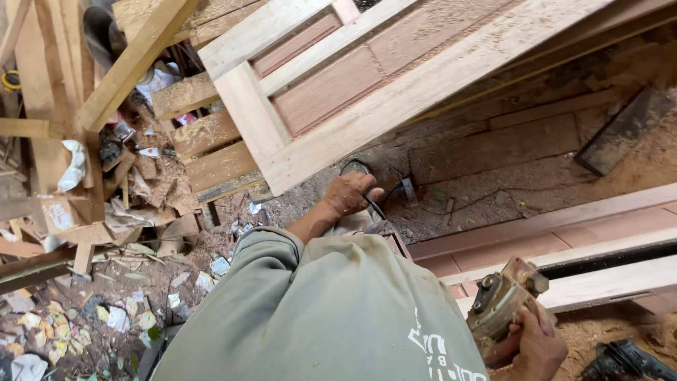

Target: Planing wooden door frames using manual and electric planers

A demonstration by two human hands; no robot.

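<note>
Nearest, low in the frame, a grey-green shirt filling the middle, sleeve pushed up at the elbow. At the near right, right hand closed around a worn, dust-caked power tool, fingers wrapped on its lower body, the metal head tilted up and to the right, just above a pale wooden frame. Beside that hand, at the very near right corner, a dark green drill lying in sawdust. Near left, scraps of paper and sanding sheets scattered over dirt. Further out, at the centre, left hand reaching away from the body, fingers curled shut on a black cable, the cable looping on across the ground toward a small plug-like end, too small to make out. To the right of that hand, bare earth and flat brown boards dusted with shavings, and a dark plank lying askew at the far right. Just beyond the left hand, the corner of a large panelled door, pale rails around reddish panels, slanting up toward the far right. Far left, a jumble of timber offcuts, crumpled white rag, and stacked planks leaning every way.
</note>
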